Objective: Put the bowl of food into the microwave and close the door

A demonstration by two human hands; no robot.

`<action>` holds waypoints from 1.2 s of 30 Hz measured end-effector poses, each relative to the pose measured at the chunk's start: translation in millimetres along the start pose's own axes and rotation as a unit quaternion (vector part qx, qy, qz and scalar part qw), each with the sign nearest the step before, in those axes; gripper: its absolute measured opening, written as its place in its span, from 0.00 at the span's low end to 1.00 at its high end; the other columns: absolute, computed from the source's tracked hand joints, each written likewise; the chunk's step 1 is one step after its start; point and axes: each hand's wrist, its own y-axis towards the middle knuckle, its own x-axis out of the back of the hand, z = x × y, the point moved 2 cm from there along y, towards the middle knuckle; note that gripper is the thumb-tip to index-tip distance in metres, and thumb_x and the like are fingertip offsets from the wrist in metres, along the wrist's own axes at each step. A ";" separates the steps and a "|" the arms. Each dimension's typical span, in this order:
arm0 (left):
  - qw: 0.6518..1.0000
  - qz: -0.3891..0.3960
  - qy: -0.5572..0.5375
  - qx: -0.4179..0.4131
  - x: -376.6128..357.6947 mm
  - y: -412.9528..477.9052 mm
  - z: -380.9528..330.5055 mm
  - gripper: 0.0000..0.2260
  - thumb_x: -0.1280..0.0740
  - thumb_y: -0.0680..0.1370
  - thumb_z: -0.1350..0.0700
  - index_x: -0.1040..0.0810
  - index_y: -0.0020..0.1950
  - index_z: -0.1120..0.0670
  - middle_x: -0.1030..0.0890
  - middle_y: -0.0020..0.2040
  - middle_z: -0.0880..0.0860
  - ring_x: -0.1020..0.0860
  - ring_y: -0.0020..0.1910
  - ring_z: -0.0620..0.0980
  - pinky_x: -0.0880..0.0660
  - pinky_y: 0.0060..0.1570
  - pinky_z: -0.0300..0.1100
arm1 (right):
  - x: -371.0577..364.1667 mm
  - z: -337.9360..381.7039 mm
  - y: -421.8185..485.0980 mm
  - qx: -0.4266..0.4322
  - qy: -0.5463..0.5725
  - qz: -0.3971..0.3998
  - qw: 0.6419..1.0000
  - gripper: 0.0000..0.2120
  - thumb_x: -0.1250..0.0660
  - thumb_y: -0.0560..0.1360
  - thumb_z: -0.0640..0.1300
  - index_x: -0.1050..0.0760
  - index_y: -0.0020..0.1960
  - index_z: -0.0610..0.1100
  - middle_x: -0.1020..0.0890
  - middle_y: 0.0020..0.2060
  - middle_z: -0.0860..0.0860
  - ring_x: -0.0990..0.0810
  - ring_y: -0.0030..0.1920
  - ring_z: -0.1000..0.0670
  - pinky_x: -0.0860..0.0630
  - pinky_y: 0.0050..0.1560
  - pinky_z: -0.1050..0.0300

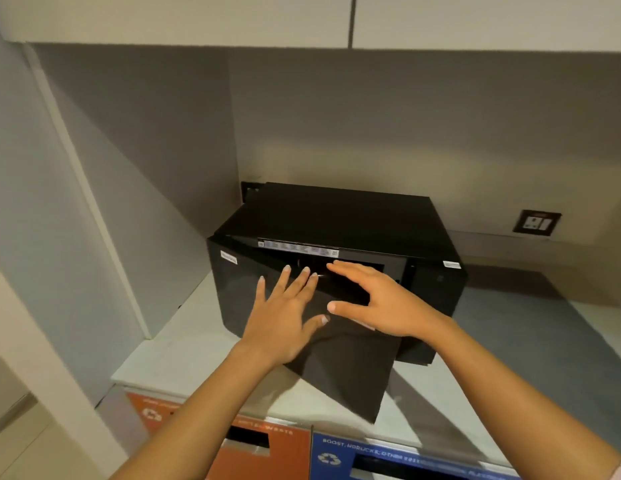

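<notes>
The black microwave [340, 216] stands on a white counter against the back wall. Its door [350, 372] hangs partly ajar, hinged at the left and swung out toward me. My left hand [285, 317] lies flat on the door's outer face with fingers spread. My right hand [375, 299] rests on the door near its upper edge, fingers stretched toward the dark opening and thumb apart below them. Neither hand holds anything. The bowl of food is not visible; the door and my hands hide the cavity.
The white counter [184, 351] ends in a side panel on the left. A wall socket [537, 222] sits to the right of the microwave. Below the counter's front edge are an orange bin front [267, 452] and a blue bin front [406, 462]. Cabinets hang overhead.
</notes>
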 end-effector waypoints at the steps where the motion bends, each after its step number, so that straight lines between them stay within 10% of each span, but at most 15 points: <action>1: 1.000 -0.005 0.006 -0.006 -4.5 9.6 -2.6 0.32 0.47 0.79 0.36 0.53 0.79 0.47 0.53 0.81 0.47 0.61 0.79 0.51 0.64 0.73 0.58 | 0.9 -8.0 0.6 -0.004 -0.035 0.002 0.999 0.35 0.40 0.74 0.66 0.46 0.77 0.60 0.42 0.78 0.57 0.44 0.77 0.55 0.45 0.74 0.54; 7: 0.999 -0.019 0.012 -0.024 -24.2 51.4 -7.2 0.34 0.45 0.79 0.36 0.58 0.79 0.46 0.56 0.81 0.48 0.63 0.78 0.53 0.61 0.74 0.60 | -10.4 -48.5 9.9 -0.002 -0.267 -0.025 0.963 0.29 0.48 0.82 0.53 0.58 0.79 0.55 0.54 0.80 0.50 0.57 0.80 0.50 0.62 0.74 0.54; 18: 0.997 -0.060 0.020 -0.037 -45.8 81.8 0.8 0.37 0.43 0.78 0.37 0.64 0.77 0.42 0.61 0.80 0.47 0.61 0.78 0.54 0.58 0.75 0.59 | -19.9 -80.4 31.7 0.006 -0.352 -0.143 0.925 0.45 0.33 0.75 0.36 0.59 0.79 0.55 0.54 0.80 0.46 0.56 0.79 0.44 0.57 0.76 0.48; 30: 0.998 -0.056 0.029 -0.030 -49.4 87.6 2.3 0.36 0.46 0.78 0.34 0.64 0.77 0.43 0.61 0.80 0.48 0.62 0.78 0.54 0.60 0.74 0.59 | -20.7 -85.2 36.3 0.012 -0.345 -0.139 0.928 0.41 0.36 0.77 0.39 0.58 0.79 0.54 0.54 0.80 0.48 0.57 0.79 0.45 0.56 0.78 0.48; 36: 0.992 -0.098 0.024 -0.080 -31.8 72.1 -7.5 0.35 0.52 0.77 0.33 0.62 0.78 0.46 0.59 0.80 0.48 0.60 0.79 0.53 0.63 0.74 0.57 | -0.8 -67.7 10.9 -0.006 -0.157 -0.174 0.972 0.33 0.42 0.81 0.52 0.56 0.79 0.56 0.55 0.79 0.56 0.59 0.79 0.52 0.54 0.79 0.44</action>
